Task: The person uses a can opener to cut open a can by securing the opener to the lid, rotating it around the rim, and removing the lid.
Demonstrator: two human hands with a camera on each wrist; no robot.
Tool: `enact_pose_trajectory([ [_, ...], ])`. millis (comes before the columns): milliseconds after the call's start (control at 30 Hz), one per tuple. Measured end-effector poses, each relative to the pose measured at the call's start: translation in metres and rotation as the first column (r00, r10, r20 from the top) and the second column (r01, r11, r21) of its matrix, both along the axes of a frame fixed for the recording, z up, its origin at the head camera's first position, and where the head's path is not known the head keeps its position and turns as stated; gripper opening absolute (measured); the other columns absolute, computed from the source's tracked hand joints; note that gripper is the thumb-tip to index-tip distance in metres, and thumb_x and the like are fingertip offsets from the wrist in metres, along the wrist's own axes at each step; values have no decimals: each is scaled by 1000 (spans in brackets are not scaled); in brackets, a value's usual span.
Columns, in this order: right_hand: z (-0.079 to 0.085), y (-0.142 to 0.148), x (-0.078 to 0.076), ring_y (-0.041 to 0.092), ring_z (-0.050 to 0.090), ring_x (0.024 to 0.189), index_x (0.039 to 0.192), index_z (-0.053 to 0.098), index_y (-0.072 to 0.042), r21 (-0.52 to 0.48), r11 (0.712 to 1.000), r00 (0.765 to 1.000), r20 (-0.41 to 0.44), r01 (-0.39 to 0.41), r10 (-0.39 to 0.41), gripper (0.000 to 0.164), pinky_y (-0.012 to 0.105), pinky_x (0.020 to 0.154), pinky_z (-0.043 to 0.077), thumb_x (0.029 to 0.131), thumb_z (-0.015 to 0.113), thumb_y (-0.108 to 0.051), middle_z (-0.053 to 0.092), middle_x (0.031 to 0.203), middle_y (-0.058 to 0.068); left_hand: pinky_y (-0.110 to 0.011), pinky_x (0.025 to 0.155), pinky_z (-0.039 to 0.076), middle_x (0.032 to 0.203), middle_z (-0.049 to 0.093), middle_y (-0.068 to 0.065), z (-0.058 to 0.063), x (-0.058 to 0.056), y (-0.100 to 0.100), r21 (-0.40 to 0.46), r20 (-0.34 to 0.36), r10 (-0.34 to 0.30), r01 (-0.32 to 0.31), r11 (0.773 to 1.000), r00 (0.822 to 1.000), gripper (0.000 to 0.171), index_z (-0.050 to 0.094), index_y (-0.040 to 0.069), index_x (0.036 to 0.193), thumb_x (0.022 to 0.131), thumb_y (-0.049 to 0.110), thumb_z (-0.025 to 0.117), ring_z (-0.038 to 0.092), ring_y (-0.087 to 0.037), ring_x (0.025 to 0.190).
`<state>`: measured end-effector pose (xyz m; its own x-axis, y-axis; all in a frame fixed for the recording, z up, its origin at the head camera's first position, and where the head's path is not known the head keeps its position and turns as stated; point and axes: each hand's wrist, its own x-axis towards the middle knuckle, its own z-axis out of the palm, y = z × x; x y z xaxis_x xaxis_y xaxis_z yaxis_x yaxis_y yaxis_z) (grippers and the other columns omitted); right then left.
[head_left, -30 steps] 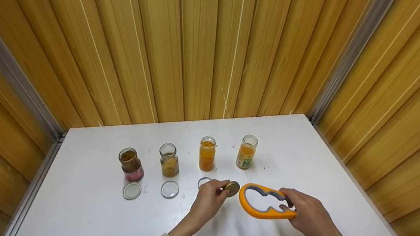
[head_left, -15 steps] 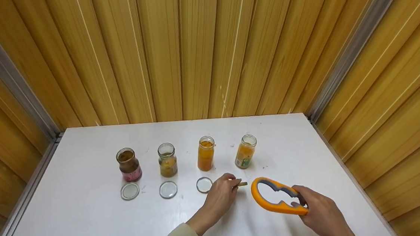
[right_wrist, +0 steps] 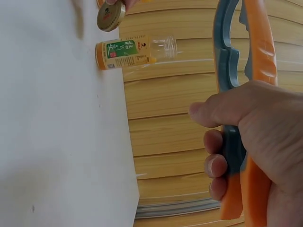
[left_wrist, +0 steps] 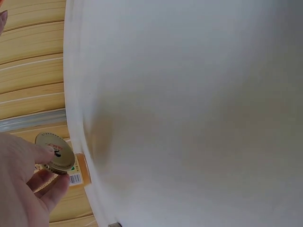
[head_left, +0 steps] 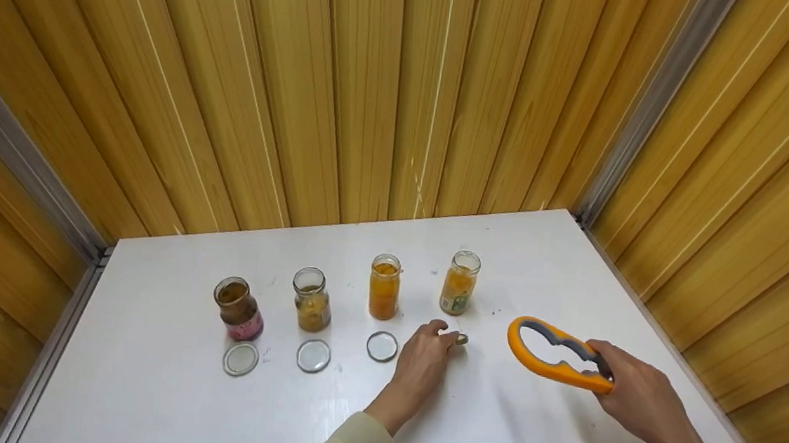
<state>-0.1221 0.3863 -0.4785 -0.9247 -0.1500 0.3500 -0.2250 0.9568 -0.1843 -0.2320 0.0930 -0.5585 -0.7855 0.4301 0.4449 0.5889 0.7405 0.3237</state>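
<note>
My left hand point(head_left: 422, 357) pinches a gold jar lid point(left_wrist: 57, 153) between thumb and fingers, its printed top showing in the left wrist view. The lid is low over the white table, in front of the rightmost open jar point(head_left: 459, 284), which has a green and yellow label. My right hand point(head_left: 642, 389) grips an orange and grey jar opener point(head_left: 553, 354) by its handles, held up at the right side. In the right wrist view the fingers wrap around the handles of the opener point(right_wrist: 232, 137).
Three more open glass jars stand in the row: one with orange contents point(head_left: 384, 287), one with yellowish contents point(head_left: 313, 301), one brown with a pink label point(head_left: 239, 310). Lids lie before them point(head_left: 382, 346), point(head_left: 313, 356), point(head_left: 241, 359) on the white table point(head_left: 161, 407). Wood-patterned walls point(head_left: 348, 91) enclose it.
My left hand has moved right and away from me with the gold lid, bringing it down in front of the rightmost jar. The right hand has carried the jar opener to the right.
</note>
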Motion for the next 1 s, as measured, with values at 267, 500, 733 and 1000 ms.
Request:
enact_pose_trajectory([
  [267, -5, 14, -2, 12, 49, 63, 113, 57, -10, -2, 999, 996, 77, 54, -54, 48, 36, 58, 48, 68, 75, -3, 58, 78, -3, -21, 74, 52, 116, 58, -6, -7, 0, 13, -137, -68, -9, 0, 991, 998, 29, 71, 20, 108, 81, 8, 70, 61, -16, 89],
  [500, -7, 17, -5, 14, 50, 65, 114, 56, -9, -24, 997, 989, 130, 75, -71, 49, 39, 58, 48, 69, 75, -4, 60, 81, -2, -21, 70, 52, 113, 59, -4, -12, 0, 18, -174, -114, -47, 26, 984, 992, 30, 72, 23, 104, 79, 7, 71, 60, -16, 84],
  [733, -11, 19, -4, 13, 48, 63, 114, 57, -12, -23, 997, 993, 96, 73, -70, 48, 34, 57, 44, 69, 75, -6, 56, 77, -6, -23, 70, 52, 110, 60, -5, -14, 3, 25, -193, -85, -89, 71, 979, 992, 32, 71, 25, 107, 80, 8, 71, 60, -16, 85],
  [1000, -12, 20, -3, 14, 48, 65, 114, 56, -12, -39, 996, 990, 121, 76, -71, 48, 35, 59, 44, 71, 74, -6, 57, 79, -4, -23, 68, 51, 98, 59, -1, -18, -4, 27, -268, -104, -40, 11, 963, 994, 28, 68, 17, 104, 79, 7, 72, 58, -14, 81],
])
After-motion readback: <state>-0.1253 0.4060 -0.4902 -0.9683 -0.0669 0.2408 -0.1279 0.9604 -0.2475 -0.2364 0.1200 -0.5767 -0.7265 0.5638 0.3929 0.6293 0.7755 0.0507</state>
